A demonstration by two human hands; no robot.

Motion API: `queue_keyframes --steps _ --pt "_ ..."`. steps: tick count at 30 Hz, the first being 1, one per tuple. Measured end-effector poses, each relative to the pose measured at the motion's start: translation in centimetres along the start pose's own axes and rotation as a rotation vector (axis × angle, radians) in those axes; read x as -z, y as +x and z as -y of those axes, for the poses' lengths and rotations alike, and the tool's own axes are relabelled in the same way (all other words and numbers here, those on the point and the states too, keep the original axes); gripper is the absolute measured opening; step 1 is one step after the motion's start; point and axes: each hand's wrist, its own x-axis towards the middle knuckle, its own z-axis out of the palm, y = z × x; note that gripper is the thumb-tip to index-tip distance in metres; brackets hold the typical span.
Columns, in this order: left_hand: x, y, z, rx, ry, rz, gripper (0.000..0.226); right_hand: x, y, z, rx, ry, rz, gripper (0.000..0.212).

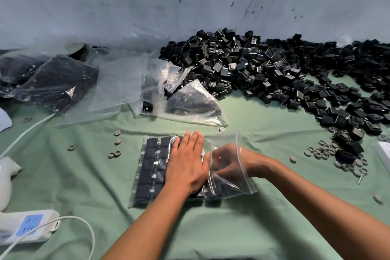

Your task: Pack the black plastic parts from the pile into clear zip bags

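Left hand: laid flat, fingers straight, pressed on zip bag of black parts, bench near edge.
Right hand: inside bag mouth; grip unclear.
Pile: heaped at far right.

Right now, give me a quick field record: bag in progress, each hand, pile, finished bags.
bag in progress: clear zip bag flat on the green cloth, black parts in neat rows inside, mouth open to the right
left hand: left hand flat, pressing on the bag
right hand: right hand inside the bag's mouth, fingers blurred by plastic
pile: loose black parts pile upper right
finished bags: filled bags upper left
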Motion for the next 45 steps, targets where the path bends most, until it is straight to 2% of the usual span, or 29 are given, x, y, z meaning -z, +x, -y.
queue_keyframes --steps 5,7,9,11,12,13,14,16,17,19,22,26,29,31,34,36,38,40,43,45 --pt "-0.1 0.1 0.1 -0.002 0.005 0.001 0.069 2.5 -0.9 0.0 -0.098 -0.020 0.130 0.016" --pt "-0.2 0.1 0.3 -0.001 0.001 -0.001 0.070 5.6 -1.3 -0.8 -0.168 -0.013 0.075 0.007" --pt "-0.3 0.1 0.3 -0.001 -0.002 -0.002 0.074 9.0 -0.7 -2.2 -0.264 0.030 -0.196 0.009" --pt "-0.3 0.1 0.3 -0.002 -0.001 -0.008 0.076 12.1 0.5 -3.7 -0.363 -0.021 -0.634 0.009" --pt "-0.3 0.0 0.3 -0.003 0.000 -0.009 0.076 13.4 1.2 -4.6 -0.405 -0.161 -0.843 0.005" --pt "-0.4 0.1 0.3 -0.003 0.003 -0.008 0.075 14.6 1.6 -5.6 -0.444 -0.358 -0.962 0.009" --pt "-0.4 0.1 0.3 -0.003 0.005 -0.009 0.074 15.6 1.9 -6.4 -0.468 -0.513 -0.964 0.020" --pt "-0.4 0.1 0.3 -0.001 0.007 -0.012 0.072 17.1 2.4 -7.6 -0.473 -0.653 -0.788 0.043" --pt "-0.4 0.1 0.4 -0.002 0.007 -0.014 0.071 17.6 2.8 -7.9 -0.469 -0.696 -0.714 0.048" --pt "-0.4 0.1 0.3 -0.006 0.001 -0.011 0.072 18.1 3.4 -8.5 -0.478 -0.731 -0.658 0.050" --pt "-0.4 0.1 0.2 -0.001 0.003 -0.011 0.072 18.1 3.9 -8.4 -0.490 -0.694 -0.671 0.053" --pt "-0.4 0.1 0.2 0.004 0.000 -0.009 0.075 17.5 3.5 -8.2 -0.479 -0.718 -0.738 0.032" --pt "-0.5 0.1 0.3 0.002 -0.005 -0.012 0.076 16.8 2.3 -8.2 -0.421 -0.699 -0.801 0.043" --pt "-0.5 0.2 0.3 0.002 -0.009 -0.017 0.076 15.5 1.4 -8.0 -0.341 -0.626 -0.799 0.045" --pt "-0.4 0.2 0.2 0.002 -0.010 -0.020 0.077 12.8 0.1 -6.6 -0.256 -0.390 -0.686 0.037" --pt "-0.3 0.2 0.2 0.003 -0.007 -0.018 0.077 11.0 -1.2 -5.4 -0.206 -0.220 -0.535 0.024" --pt "-0.2 0.1 0.1 0.004 -0.007 -0.012 0.077 9.2 -2.5 -4.4 -0.141 -0.066 -0.306 0.010" --pt "-0.2 0.1 0.1 0.002 -0.007 -0.008 0.075 7.3 -3.4 -3.4 -0.085 0.052 -0.154 0.013" --pt "-0.1 0.1 0.1 0.004 -0.015 -0.008 0.070 4.3 -3.4 -2.7 -0.007 0.182 -0.127 0.025" --pt "0.0 0.0 0.1 0.007 -0.014 -0.007 0.069 2.9 -3.0 -2.5 0.019 0.293 -0.171 0.021"
